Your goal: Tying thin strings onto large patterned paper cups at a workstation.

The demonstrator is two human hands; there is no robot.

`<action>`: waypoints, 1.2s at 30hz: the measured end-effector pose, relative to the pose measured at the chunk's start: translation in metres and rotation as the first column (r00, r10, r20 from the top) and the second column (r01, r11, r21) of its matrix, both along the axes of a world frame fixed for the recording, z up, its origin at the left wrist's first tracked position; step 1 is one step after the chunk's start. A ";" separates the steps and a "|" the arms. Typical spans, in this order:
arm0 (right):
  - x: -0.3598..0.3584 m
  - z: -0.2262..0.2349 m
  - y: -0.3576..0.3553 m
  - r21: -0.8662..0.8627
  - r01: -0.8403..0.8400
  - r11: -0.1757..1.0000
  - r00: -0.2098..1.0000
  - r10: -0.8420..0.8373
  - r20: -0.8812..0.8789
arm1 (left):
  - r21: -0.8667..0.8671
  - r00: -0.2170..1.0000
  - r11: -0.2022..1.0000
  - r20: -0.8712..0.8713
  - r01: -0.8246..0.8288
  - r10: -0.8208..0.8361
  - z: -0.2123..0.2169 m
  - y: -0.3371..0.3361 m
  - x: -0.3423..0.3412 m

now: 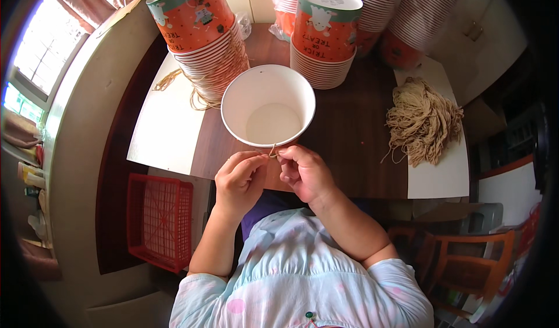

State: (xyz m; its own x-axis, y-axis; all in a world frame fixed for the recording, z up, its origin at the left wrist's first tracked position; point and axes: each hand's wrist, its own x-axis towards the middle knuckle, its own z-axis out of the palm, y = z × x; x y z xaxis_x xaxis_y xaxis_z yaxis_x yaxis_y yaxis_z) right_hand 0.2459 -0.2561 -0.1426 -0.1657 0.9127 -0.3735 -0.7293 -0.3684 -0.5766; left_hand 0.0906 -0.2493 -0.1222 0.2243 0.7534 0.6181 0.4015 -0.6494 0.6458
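Observation:
A white-lined paper bucket stands on the table right in front of me, its open mouth facing up and its inside bare. At its near rim, both my hands pinch a thin tan cord. My left hand grips the cord between thumb and fingertips. My right hand pinches it just to the right, with the other fingers curled. A short piece of cord sticks up between the fingertips against the rim. Whether it passes through a hole in the bucket cannot be made out.
Upside-down stacks of orange and green buckets stand at the back left and back centre, with more behind. Cords drape over the left stack. A heap of tan cord lies at the right. A red plastic crate sits below the table's left side.

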 end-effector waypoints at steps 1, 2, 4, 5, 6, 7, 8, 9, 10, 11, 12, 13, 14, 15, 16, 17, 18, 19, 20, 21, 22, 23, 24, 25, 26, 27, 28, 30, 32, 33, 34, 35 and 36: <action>0.002 0.002 -0.001 0.036 0.005 0.999 0.999 -0.007 0.051 | -0.026 1.000 1.000 0.009 -0.009 0.009 0.002 -0.001 -0.001; 0.003 0.005 -0.001 0.073 0.008 0.997 0.995 -0.016 0.102 | -0.052 1.000 0.998 0.017 -0.018 0.019 0.004 -0.001 -0.003; 0.005 0.009 -0.001 0.112 -0.012 0.994 0.986 -0.006 0.164 | -0.028 1.000 0.999 0.014 -0.019 0.020 0.002 0.003 -0.005; 0.006 0.011 -0.001 0.150 -0.034 0.988 0.974 -0.001 0.225 | -0.004 1.000 1.000 0.011 -0.019 0.019 0.002 0.004 -0.005; 0.006 0.014 -0.001 0.149 -0.034 0.988 0.974 0.000 0.225 | -0.004 1.000 1.000 0.011 -0.019 0.019 0.002 0.004 -0.005; 0.006 0.017 0.000 0.215 -0.058 0.975 0.958 -0.006 0.287 | -0.017 1.000 1.000 0.007 -0.024 0.024 0.003 0.004 -0.005; 0.006 0.019 0.000 0.277 -0.087 0.957 0.938 -0.015 0.347 | -0.030 1.000 0.999 0.003 -0.029 0.029 0.003 0.004 -0.004; 0.006 0.016 0.000 0.277 -0.084 0.957 0.938 -0.019 0.347 | -0.030 1.000 0.999 0.003 -0.026 0.026 0.004 0.003 -0.003; 0.005 0.012 0.001 0.374 -0.062 0.925 0.874 -0.131 0.468 | -0.048 1.000 0.999 0.007 -0.020 0.020 0.005 0.003 -0.002; 0.004 0.010 0.001 0.468 -0.057 0.882 0.787 -0.249 0.565 | -0.065 1.000 0.998 0.011 -0.014 0.015 0.006 0.003 -0.001; 0.004 0.011 0.000 0.468 -0.058 0.882 0.788 -0.247 0.564 | -0.065 1.000 0.998 0.010 -0.017 0.017 0.006 0.003 -0.001; 0.005 0.013 -0.001 0.478 -0.086 0.874 0.703 -0.287 0.651 | -0.073 1.000 0.997 0.016 -0.016 0.017 0.006 0.003 -0.001; 0.005 0.014 -0.002 0.484 -0.114 0.867 0.607 -0.325 0.725 | -0.081 1.000 0.997 0.023 -0.015 0.017 0.007 0.003 -0.001; 0.005 0.010 -0.001 0.485 -0.111 0.867 0.606 -0.327 0.725 | -0.081 1.000 0.997 0.023 -0.012 0.014 0.007 0.003 0.000; 0.005 0.003 0.001 0.498 -0.105 0.861 0.559 -0.363 0.746 | -0.088 0.999 0.996 0.030 -0.010 0.012 0.008 0.003 0.001; 0.005 -0.001 0.002 0.511 -0.099 0.854 0.509 -0.397 0.763 | -0.095 0.999 0.995 0.037 -0.007 0.011 0.009 0.004 0.003; 0.004 -0.002 0.002 0.511 -0.100 0.854 0.511 -0.397 0.763 | -0.095 0.999 0.995 0.036 -0.008 0.012 0.009 0.004 0.003; 0.003 -0.002 0.003 0.537 -0.102 0.838 0.448 -0.443 0.777 | -0.097 0.999 0.995 0.040 -0.007 0.011 0.009 0.003 0.003; 0.002 -0.002 0.003 0.562 -0.106 0.820 0.382 -0.488 0.785 | -0.098 0.999 0.995 0.044 -0.006 0.011 0.009 0.003 0.002; 0.001 -0.004 0.004 0.562 -0.105 0.820 0.382 -0.489 0.785 | -0.098 0.999 0.995 0.044 -0.006 0.010 0.010 0.003 0.003; 0.000 -0.006 0.004 0.590 -0.101 0.801 0.350 -0.527 0.775 | -0.162 0.999 0.987 0.050 -0.007 0.016 0.012 0.002 0.003; 0.000 -0.007 0.005 0.617 -0.097 0.781 0.317 -0.564 0.763 | -0.225 0.998 0.974 0.055 -0.008 0.021 0.014 0.001 0.003; 0.001 -0.006 0.005 0.618 -0.099 0.780 0.318 -0.564 0.762 | -0.223 0.998 0.975 0.055 -0.010 0.023 0.013 0.001 0.002; 0.003 -0.005 0.004 0.621 -0.115 0.775 0.332 -0.559 0.760 | -0.266 0.998 0.964 0.063 -0.003 0.020 0.012 0.002 0.001; 0.005 -0.003 0.003 0.624 -0.131 0.770 0.346 -0.554 0.757 | -0.307 0.997 0.952 0.071 0.004 0.018 0.012 0.002 -0.001; 0.006 0.002 0.000 0.624 -0.135 0.770 0.349 -0.553 0.757 | -0.307 0.997 0.952 0.071 0.000 0.023 0.013 0.000 -0.004; 0.007 0.011 -0.005 0.643 -0.153 0.750 0.305 -0.584 0.753 | -0.322 1.000 0.946 0.008 -0.018 0.022 0.015 -0.002 -0.006; 0.010 0.013 -0.009 0.726 -0.236 0.646 0.191 -0.702 0.687 | -0.337 0.998 0.941 -0.054 -0.038 0.021 0.022 -0.007 -0.009; 0.013 0.021 -0.007 0.775 -0.413 0.478 0.059 -0.836 0.546 | -0.362 0.997 0.932 -0.072 -0.026 -0.001 0.031 -0.012 -0.009; 0.013 0.025 -0.007 0.770 -0.475 0.427 0.073 -0.852 0.518 | -0.360 0.997 0.933 -0.072 -0.029 0.003 0.033 -0.013 -0.009; 0.012 0.024 -0.002 0.782 -0.521 0.342 0.086 -0.891 0.447 | -0.311 0.998 0.950 -0.063 -0.012 -0.008 0.035 -0.014 -0.008; 0.012 0.026 0.001 0.782 -0.547 0.299 0.117 -0.897 0.425 | -0.260 0.998 0.965 -0.054 0.006 -0.021 0.037 -0.015 -0.008; 0.013 0.028 0.004 0.780 -0.571 0.257 0.145 -0.903 0.404 | -0.256 0.998 0.967 -0.051 0.006 -0.020 0.039 -0.014 -0.007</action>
